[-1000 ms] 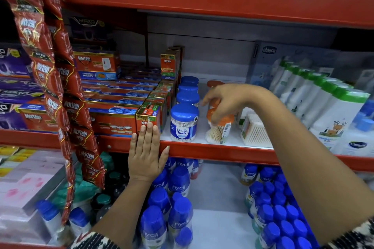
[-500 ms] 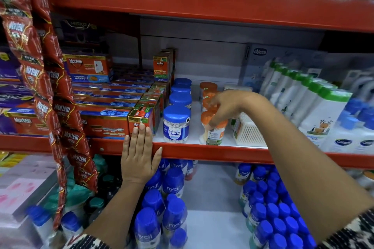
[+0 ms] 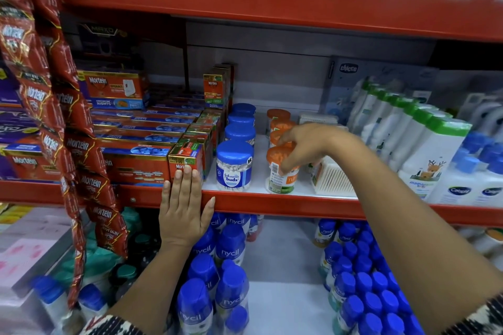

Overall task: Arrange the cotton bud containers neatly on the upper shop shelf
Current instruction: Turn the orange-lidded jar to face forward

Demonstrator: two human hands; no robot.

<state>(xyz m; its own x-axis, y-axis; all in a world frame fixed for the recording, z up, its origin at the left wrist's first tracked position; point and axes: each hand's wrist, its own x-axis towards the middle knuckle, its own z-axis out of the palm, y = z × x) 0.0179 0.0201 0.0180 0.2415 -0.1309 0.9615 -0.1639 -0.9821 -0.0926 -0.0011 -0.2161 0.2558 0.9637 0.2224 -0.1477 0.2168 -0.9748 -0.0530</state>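
Orange-lidded container point(image 3: 280, 171) unmoved, right hand point(image 3: 302, 144) still gripping

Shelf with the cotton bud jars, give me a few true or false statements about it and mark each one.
1. The right hand grips the front orange-lidded jar. True.
2. The left hand holds a blue-lidded jar. False: it lies flat against the red shelf edge.
3. The blue-lidded jars stand in a row running front to back. True.
4. The orange-lidded jars stand left of the blue-lidded ones. False: they stand to the right.
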